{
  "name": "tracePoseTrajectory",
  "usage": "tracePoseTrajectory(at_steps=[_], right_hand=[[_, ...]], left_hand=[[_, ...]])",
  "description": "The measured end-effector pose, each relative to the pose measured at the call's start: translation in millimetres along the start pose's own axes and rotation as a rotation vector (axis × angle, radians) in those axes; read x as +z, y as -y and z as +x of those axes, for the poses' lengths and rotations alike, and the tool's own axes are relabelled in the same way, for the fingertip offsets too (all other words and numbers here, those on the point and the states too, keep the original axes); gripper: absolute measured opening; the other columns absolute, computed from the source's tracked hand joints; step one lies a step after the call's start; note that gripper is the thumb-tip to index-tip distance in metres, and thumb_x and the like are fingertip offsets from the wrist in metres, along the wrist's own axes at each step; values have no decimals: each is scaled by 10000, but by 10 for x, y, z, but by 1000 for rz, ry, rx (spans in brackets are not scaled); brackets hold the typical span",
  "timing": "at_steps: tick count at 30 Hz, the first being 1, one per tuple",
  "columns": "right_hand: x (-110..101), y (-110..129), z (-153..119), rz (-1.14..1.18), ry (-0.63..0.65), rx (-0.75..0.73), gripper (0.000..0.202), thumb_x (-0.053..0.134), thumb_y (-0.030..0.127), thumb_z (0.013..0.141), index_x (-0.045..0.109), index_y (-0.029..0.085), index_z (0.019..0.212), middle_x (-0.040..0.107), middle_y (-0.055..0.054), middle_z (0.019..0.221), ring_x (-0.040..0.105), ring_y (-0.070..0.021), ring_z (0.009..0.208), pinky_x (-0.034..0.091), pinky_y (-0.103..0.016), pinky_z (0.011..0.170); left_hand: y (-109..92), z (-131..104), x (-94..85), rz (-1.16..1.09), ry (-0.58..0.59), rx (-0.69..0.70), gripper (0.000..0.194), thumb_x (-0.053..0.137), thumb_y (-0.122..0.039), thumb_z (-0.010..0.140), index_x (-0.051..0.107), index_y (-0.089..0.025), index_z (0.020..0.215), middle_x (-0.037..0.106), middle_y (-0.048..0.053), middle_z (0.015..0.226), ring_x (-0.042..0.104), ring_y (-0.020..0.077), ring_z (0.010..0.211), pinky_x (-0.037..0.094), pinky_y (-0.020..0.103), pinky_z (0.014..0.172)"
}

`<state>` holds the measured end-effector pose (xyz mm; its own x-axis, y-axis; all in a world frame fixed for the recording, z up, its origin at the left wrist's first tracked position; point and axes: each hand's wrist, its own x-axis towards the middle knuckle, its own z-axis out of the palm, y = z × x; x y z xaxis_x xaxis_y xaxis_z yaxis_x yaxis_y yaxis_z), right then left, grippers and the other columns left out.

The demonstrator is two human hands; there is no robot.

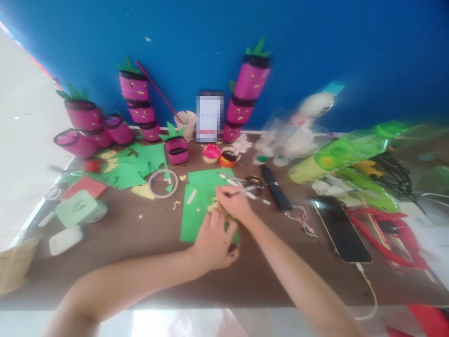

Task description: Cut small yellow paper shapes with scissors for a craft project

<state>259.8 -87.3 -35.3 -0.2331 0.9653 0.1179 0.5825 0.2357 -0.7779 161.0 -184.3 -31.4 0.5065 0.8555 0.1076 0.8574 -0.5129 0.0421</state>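
Note:
My right hand (233, 203) is closed round a slim pen (242, 190), which slants up to the right. A small yellow paper piece (212, 205) lies under its fingers, on a green sheet (189, 222). My left hand (215, 241) rests on the same sheet, fingers bent and their tips pressing the yellow piece. My hands hide part of that piece and the pen's tip. A white paper strip (191, 196) lies on the sheet. Just beyond my right hand are scissors (254, 182) with dark handles.
Purple segmented figures with green leaves (138, 110) stand along the blue wall (182, 42). Green scraps (140, 164) and a tape roll (163, 184) lie left. A dark phone (342, 229) with a cable, a black strip (276, 187) and a green bottle (347, 150) lie right.

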Motion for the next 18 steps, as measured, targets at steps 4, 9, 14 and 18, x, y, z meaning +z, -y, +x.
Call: tracePoseTrajectory(at_steps=[4, 9, 14, 18], right_hand=[[-8, 17, 0, -3, -4, -15, 400, 443, 313, 791, 265, 182, 457, 269, 51, 425, 276, -74, 443, 229, -232, 445], [-8, 15, 7, 1, -11, -42, 404, 441, 309, 791, 250, 182, 459, 262, 53, 420, 266, -70, 436, 222, -229, 439], [-4, 1, 6, 8, -2, -42, 403, 445, 308, 792, 257, 182, 459, 273, 53, 419, 271, -69, 432, 226, -226, 437], [-2, 0, 1, 1, -8, -31, 401, 444, 310, 796, 272, 180, 458, 275, 52, 417, 280, -71, 433, 228, -226, 437]], left_hand=[[2, -2, 10, 3, -4, 3, 568, 428, -492, 769, 477, -73, 1151, 488, 261, 1168, 438, 365, 1031, 344, 429, 814], [0, -9, 20, 17, -8, 8, 579, 424, -498, 766, 468, -78, 1161, 488, 253, 1176, 449, 370, 1034, 340, 427, 823], [2, -11, 22, 27, -13, 2, 589, 422, -506, 764, 464, -78, 1167, 489, 247, 1176, 454, 366, 1028, 338, 426, 827], [7, -11, 16, 22, -16, 9, 582, 418, -497, 770, 463, -74, 1167, 487, 256, 1174, 449, 367, 1028, 342, 424, 816]])
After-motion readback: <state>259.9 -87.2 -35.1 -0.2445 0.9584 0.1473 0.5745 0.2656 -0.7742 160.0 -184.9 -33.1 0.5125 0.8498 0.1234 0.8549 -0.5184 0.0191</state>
